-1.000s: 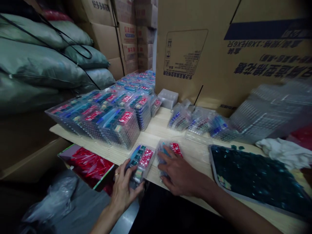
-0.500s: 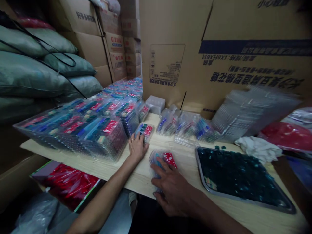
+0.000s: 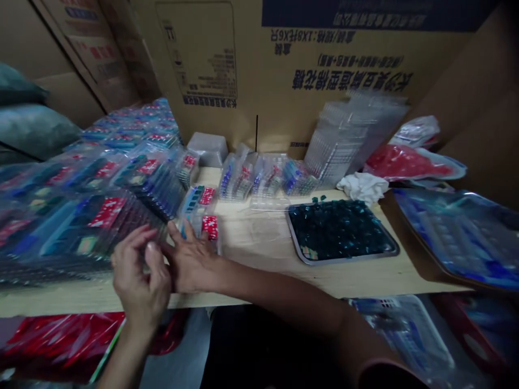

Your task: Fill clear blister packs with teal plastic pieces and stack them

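R hand is laid palm-down, fingers spread, over the near filled pack; it is covered more than gripped, though the hidden edge can't be checked. L hand is held raised just beside it, fingers half curled, thumb apart; nothing is seen in it. Whether the hands are touching can't be told.

The near pack is set at the L part of the table, w/ a second filled pack placed just behind. To the L, filled packs are piled in tall stacks, w/ more rows seen beyond, so a large qty is judged done.

Towards the carton, three groups of packs are lined up, apparently part-filled. Approx. behind these, to the R, clear trays are stacked, seemingly unfilled. Dark green pieces are heaped in a metal tray. Plenty is thus judged left; exact no. can't be counted.
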A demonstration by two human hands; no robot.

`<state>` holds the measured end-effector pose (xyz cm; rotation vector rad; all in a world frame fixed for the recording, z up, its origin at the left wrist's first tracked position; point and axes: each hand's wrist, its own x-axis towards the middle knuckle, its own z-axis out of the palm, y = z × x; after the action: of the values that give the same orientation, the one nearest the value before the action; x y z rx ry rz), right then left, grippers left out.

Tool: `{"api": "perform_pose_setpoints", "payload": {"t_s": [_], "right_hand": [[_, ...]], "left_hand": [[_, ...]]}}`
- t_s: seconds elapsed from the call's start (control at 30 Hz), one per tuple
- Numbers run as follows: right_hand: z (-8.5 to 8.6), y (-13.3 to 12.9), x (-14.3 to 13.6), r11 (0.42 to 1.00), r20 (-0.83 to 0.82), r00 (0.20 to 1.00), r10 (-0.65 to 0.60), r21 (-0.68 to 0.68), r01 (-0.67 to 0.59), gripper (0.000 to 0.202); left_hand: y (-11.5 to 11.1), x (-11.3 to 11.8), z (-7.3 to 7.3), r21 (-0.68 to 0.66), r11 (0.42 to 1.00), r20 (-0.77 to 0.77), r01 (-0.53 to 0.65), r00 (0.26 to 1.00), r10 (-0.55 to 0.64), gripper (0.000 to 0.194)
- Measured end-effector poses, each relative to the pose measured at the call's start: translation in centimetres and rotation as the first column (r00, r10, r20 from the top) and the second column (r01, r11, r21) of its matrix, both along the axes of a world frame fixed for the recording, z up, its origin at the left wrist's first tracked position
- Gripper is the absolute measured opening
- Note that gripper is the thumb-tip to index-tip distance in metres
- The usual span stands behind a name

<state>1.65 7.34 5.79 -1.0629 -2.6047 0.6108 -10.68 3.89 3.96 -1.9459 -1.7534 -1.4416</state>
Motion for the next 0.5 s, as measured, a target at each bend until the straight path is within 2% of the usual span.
{"api": "perform_pose_setpoints", "payload": {"t_s": [0.1, 0.17, 0.27, 0.37, 0.43, 0.5], "right_hand": [[0.5, 0.7, 2.1, 0.999, -0.064, 0.998, 0.020, 0.051, -0.016, 0.059], [0.1, 0.5, 5.4, 0.993, -0.065, 0.995, -0.080, 0.078, 0.085, 0.061], [-2.1, 0.0, 11.4, 0.959, 0.120, 0.953, -0.280, 0.074, 0.272, 0.071], [-5.1, -1.0, 15.7, 0.919, 0.271, 0.879, -0.393, 0.108, 0.378, 0.075], [-6.5, -1.9, 17.0, 0.910, 0.256, 0.873, -0.416, 0.126, 0.396, 0.062], [-7.1, -2.6, 17.3, 0.912, 0.174, 0.897, -0.407, 0.133, 0.388, 0.050]], "left_hand": [[-2.9, 1.9, -1.1, 0.057, 0.993, -0.205, 0.101, 0.975, -0.087, 0.038], [-3.3, 2.7, -2.4, -0.015, 0.988, -0.303, 0.152, 0.941, -0.150, 0.047], [-2.6, 2.6, -4.5, -0.155, 0.976, -0.402, 0.156, 0.892, -0.206, 0.055], [-1.5, 1.2, -6.0, -0.192, 0.972, -0.425, 0.136, 0.881, -0.208, 0.049], [-1.0, 0.3, -6.2, -0.172, 0.979, -0.406, 0.113, 0.897, -0.175, 0.046], [-1.0, 0.0, -5.7, -0.125, 0.989, -0.367, 0.081, 0.922, -0.122, 0.045]]}}
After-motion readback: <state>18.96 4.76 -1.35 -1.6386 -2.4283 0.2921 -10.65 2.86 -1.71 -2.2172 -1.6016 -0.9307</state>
